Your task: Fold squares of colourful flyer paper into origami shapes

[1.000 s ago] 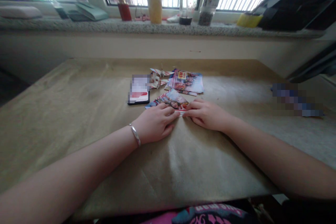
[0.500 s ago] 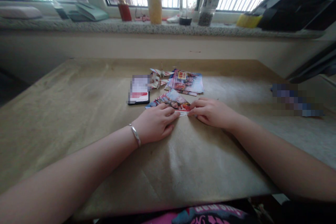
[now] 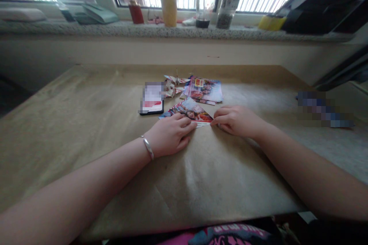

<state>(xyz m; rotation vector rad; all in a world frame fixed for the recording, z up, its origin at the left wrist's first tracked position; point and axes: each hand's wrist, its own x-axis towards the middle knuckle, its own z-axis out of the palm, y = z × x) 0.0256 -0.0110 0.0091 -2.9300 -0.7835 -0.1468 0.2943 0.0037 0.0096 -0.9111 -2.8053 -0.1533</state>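
Phone (image 3: pixel 153 103): flat on the table (image 3: pixel 86 122), so I'm measuring everything off that.
Folded paper (image 3: pixel 198 114): to the right of the phone and a bit closer to the person, kind of a triangle. Long edge runs roughly left to right on the near side, peak points away.
Left hand (image 3: pixel 168 134): nearer the phone, palm down and spread loosely over the paper's near edge, pressing rather than gripping, covering more of it.
Right hand (image 3: pixel 238 120): farther right of the phone, bent fingertips at the paper's right corner, paper lying off to their left. Pinched or just pressed? Can't tell, tbh.
Paper birds (image 3: pixel 173 92): just right of the phone.
Flyers (image 3: pixel 211 90): piled past those birds.
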